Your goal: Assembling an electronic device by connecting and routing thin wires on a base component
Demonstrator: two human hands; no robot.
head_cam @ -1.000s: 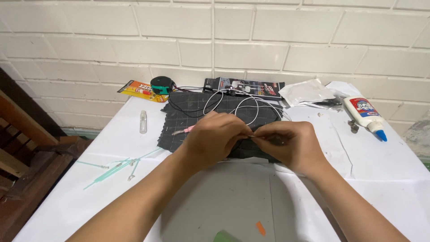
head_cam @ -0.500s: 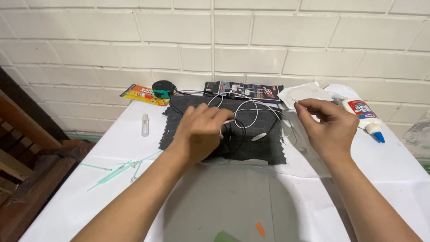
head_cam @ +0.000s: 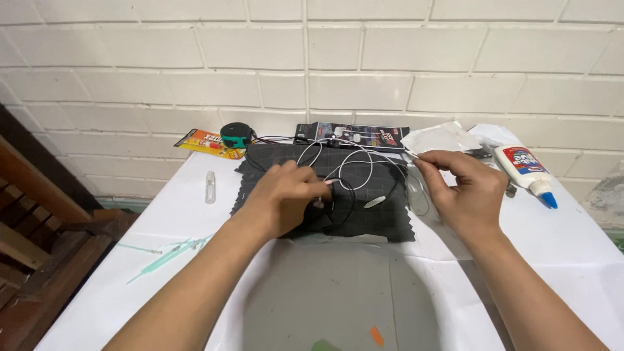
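Forearms reach in from the near edge toward a dark gridded cloth, which lies flat in the middle of a white-covered worktop and serves as the landmark for everything else. Nearest the viewer, well in front of the cloth, a small orange scrap sits on grey paper. To the near left of the cloth lie pale green plastic sticks.

On the cloth's left half rests the left hand, palm down, its fingers curled and pinched closed on a stretch of thin white cable beside a black wire loop. Just off the cloth's right edge, the right hand is raised slightly, thumb and forefinger pinched shut on the far end of the same white cable, which loops across the cloth between the two hands. A small white earbud piece lies on the cloth between them.

Left of the cloth stands a small clear vial. Right of it, beyond the right hand, lies a white glue bottle with a blue tip. Behind the cloth, against a white brick wall, are a dark flat package, a green tape measure, an orange-yellow packet and a clear plastic bag.
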